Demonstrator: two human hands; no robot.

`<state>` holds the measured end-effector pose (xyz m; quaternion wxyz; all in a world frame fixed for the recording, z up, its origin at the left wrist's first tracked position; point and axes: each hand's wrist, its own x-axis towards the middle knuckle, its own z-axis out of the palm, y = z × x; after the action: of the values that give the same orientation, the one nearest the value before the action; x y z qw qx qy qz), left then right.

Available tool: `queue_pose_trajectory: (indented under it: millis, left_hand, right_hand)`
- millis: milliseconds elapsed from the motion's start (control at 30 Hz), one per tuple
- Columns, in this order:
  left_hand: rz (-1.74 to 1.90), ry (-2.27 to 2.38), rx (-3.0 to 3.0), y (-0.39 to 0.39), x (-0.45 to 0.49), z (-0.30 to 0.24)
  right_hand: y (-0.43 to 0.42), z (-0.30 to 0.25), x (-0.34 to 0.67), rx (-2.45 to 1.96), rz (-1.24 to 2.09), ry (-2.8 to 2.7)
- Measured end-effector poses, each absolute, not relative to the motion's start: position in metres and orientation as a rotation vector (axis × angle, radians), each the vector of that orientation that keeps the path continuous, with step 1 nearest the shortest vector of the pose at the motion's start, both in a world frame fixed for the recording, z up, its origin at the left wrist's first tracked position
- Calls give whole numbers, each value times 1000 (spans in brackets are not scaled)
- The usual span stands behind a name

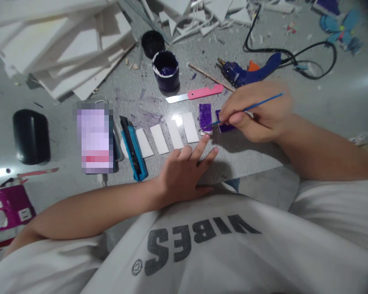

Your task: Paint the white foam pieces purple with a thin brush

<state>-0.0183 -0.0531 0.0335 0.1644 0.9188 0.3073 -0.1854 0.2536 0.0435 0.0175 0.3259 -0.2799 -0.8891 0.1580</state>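
Observation:
My right hand [254,112] pinches a thin blue paintbrush [263,101], its tip at the lower edge of a small rectangular piece [205,116] coated mostly in purple, with a white strip left at the bottom. Fingers spread, my left hand [185,169] rests on the table, one fingertip touching that white end. Partly under my right hand lies another purple piece [225,124]. Several white rectangular pieces [190,127] form a row to the left. Beyond them stands a jar of purple paint [165,71], and a pink folding knife [202,93] lies in front of it.
A blue box cutter [133,149] and a phone [95,139] lie left, near a black computer mouse [31,136]. White foam sheets [64,45] are piled at back left, with scraps [199,20] behind. A blue glue gun [251,71] with a black cord lies at back right.

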Motion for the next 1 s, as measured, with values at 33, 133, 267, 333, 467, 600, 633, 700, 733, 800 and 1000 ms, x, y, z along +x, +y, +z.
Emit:
queue_pose_trajectory:
  millis: [33,133,267,333,467,600,633,700,733,800,1000]
  left_hand:
    - [-531,879,2619,-53,-18,34]
    - [-552,873,2623,-52,-18,35]
    - [-553,868,2636,-53,-19,34]
    - [-531,879,2639,-53,-19,33]
    - [-516,889,2646,-54,-18,32]
    - [-533,885,2640,-54,-18,32]
    - [-532,886,2639,-54,-18,32]
    - [-527,887,2638,-54,-18,32]
    - [-525,886,2638,-54,-18,32]
    - [-534,883,2636,-53,-18,33]
    - [-581,860,2627,-51,-17,36]
  right_hand:
    - [44,17,253,-697,404,-2336]
    - [44,16,255,-697,353,-2317]
    - [44,20,259,-801,377,-2305]
    - [45,20,260,-792,390,-2340]
    - [46,19,259,-742,377,-2379]
    - [45,22,259,-808,394,-2309]
    - [44,22,258,-802,407,-2291]
    - [45,21,258,-768,443,-2287]
    - [45,20,258,-753,460,-2306]
    - [46,19,259,-736,462,-2340]
    - [46,19,259,-739,439,-2266]
